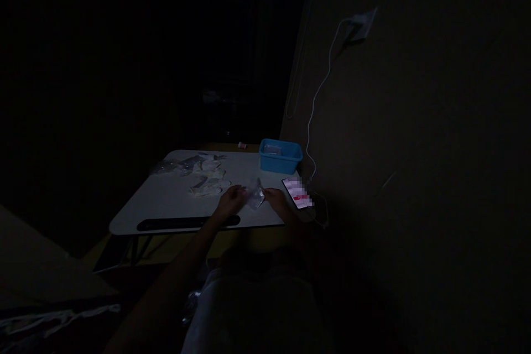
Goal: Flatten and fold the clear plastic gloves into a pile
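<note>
The room is very dark. A small clear plastic bag (pixel 254 196) is held between both my hands just above a white table (pixel 166 199). My left hand (pixel 230 199) pinches its left edge and my right hand (pixel 275 198) grips its right edge. What the bag holds is too dim to tell. A pile of similar clear bags and pale items (pixel 203 174) lies on the table beyond my left hand.
A blue plastic bin (pixel 280 156) stands at the table's far right corner. A lit phone (pixel 297 192) lies at the right edge, with a white cable (pixel 319 88) running up the wall to a socket. A dark strip (pixel 186 223) lines the near edge.
</note>
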Demonstrator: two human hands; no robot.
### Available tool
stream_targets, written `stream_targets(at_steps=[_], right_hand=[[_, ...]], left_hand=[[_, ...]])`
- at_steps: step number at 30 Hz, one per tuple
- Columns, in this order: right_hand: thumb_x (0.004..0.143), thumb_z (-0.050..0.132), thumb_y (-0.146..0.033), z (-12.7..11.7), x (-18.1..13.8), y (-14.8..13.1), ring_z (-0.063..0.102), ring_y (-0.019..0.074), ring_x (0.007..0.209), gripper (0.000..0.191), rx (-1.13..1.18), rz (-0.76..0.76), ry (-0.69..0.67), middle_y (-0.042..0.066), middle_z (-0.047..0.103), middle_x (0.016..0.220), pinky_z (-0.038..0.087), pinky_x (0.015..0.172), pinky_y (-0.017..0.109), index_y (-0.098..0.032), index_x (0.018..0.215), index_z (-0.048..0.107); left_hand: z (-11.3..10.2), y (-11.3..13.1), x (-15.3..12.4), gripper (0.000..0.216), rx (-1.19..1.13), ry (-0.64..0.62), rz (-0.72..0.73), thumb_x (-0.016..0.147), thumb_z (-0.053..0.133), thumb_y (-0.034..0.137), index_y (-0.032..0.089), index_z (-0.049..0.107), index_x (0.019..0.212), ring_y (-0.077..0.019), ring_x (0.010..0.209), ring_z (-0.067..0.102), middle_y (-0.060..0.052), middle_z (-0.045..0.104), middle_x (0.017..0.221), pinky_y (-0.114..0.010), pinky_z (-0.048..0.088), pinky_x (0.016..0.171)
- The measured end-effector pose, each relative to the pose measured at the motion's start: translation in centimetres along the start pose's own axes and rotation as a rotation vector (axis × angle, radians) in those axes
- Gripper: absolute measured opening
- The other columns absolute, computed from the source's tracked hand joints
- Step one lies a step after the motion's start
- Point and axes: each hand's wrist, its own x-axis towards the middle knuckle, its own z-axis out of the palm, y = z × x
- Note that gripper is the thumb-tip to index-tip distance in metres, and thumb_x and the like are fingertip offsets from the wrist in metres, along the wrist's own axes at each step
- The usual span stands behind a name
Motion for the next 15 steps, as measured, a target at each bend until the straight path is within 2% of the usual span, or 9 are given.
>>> stream_targets(at_steps=[3, 6, 11, 15], right_hand=[[0.067, 0.052, -0.028, 0.8, 0.3, -0.1, 0.055, 0.0136, 0.060, 0.017, -0.034, -0.015, -0.035, -0.001, 0.062, 0.060, 0.041, 0.058, 0.023, -0.017, 0.059, 0.063], [0.066, 0.055, -0.029, 0.9, 0.7, 0.0, 0.055, 0.0137, 0.059, 0.017, -0.075, -0.022, -0.040, 0.000, 0.062, 0.059, 0.040, 0.056, 0.022, -0.017, 0.058, 0.063], [0.069, 0.052, -0.034, -0.1, 1.5, 0.4, 0.054, 0.0142, 0.059, 0.023, -0.122, -0.031, -0.026, 0.001, 0.060, 0.059, 0.038, 0.055, 0.022, -0.016, 0.060, 0.062], [0.072, 0.047, -0.033, -0.6, 2.1, 0.5, 0.053, 0.0147, 0.061, 0.024, -0.138, -0.050, -0.023, 0.001, 0.060, 0.062, 0.039, 0.056, 0.023, -0.016, 0.063, 0.062]], left_hand=[[0.3, -0.5, 0.1, 0.036, 0.175, -0.100, 0.090, 0.045, 0.072, 0.027, 0.018, 0.063, 0.079, -0.0200, 0.083, 0.059, -0.005, 0.066, 0.087, -0.035, 0.046, 0.080], [0.3, -0.9, 0.9, 0.016, 0.318, -0.086, 0.135, 0.057, 0.064, 0.031, 0.018, 0.062, 0.067, -0.0181, 0.076, 0.059, -0.004, 0.066, 0.077, -0.032, 0.047, 0.074], [-0.7, -1.4, 2.6, 0.027, 0.272, 0.000, 0.063, 0.067, 0.053, 0.041, 0.015, 0.060, 0.063, -0.0133, 0.051, 0.052, -0.001, 0.057, 0.054, -0.024, 0.042, 0.048], [-1.5, -1.9, 3.5, 0.027, 0.086, 0.082, 0.008, 0.062, 0.058, 0.041, 0.014, 0.060, 0.062, -0.0109, 0.050, 0.050, 0.000, 0.056, 0.055, -0.022, 0.039, 0.047]])
